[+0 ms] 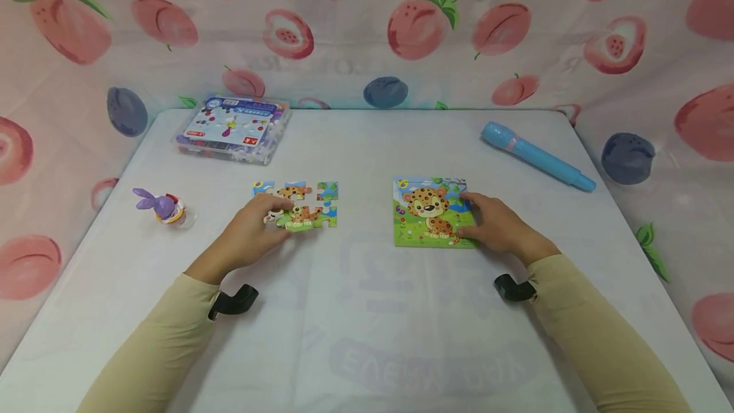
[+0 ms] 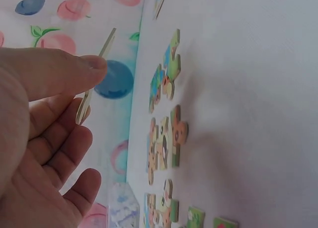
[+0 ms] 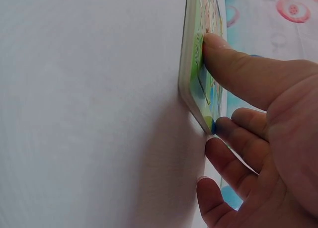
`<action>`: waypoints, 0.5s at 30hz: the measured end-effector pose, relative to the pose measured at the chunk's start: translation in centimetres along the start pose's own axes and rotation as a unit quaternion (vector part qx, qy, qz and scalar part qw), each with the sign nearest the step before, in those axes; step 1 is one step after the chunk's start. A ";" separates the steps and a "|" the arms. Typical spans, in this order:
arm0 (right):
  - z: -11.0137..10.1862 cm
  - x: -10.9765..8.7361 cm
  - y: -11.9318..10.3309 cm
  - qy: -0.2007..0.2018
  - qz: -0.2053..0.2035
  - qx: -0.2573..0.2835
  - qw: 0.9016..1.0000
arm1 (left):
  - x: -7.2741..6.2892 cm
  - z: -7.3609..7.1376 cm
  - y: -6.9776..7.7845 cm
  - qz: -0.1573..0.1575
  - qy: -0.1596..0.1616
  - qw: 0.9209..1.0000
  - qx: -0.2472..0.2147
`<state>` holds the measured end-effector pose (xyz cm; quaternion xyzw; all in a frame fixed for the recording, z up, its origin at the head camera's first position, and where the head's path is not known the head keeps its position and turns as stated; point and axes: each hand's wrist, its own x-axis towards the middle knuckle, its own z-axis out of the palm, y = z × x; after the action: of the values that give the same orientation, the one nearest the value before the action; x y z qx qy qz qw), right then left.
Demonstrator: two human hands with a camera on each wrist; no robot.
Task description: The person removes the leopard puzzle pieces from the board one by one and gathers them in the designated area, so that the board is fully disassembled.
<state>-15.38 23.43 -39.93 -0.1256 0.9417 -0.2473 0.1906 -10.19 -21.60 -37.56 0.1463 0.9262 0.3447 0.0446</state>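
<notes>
My left hand pinches a thin jigsaw piece between thumb and fingers, above the table. Beneath and around that hand, several loose puzzle pieces with leopard, sky and grass parts lie in loose rows; the hand hides some of them. The left wrist view shows these pieces flat on the table. To the right sits a square leopard puzzle board. My right hand grips its right side, the thumb on the picture face and fingertips at the edge, as the board's corner shows.
A clear plastic case with a printed label lies at the back left. Nearer, a small purple rabbit-eared toy stands left of the left hand. At the back right lies a blue tube-shaped flashlight. White cloth covers the table.
</notes>
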 end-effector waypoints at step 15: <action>0.2 0.1 0.1 0.001 -0.002 -0.005 1.000 | -1.3 -0.1 -1.6 -0.030 -0.042 0.999 0.004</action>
<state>-15.40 23.41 -40.12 -0.1278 0.9428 -0.2430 0.1889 -9.36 -23.23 -38.53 0.1328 0.9290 0.3327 0.0931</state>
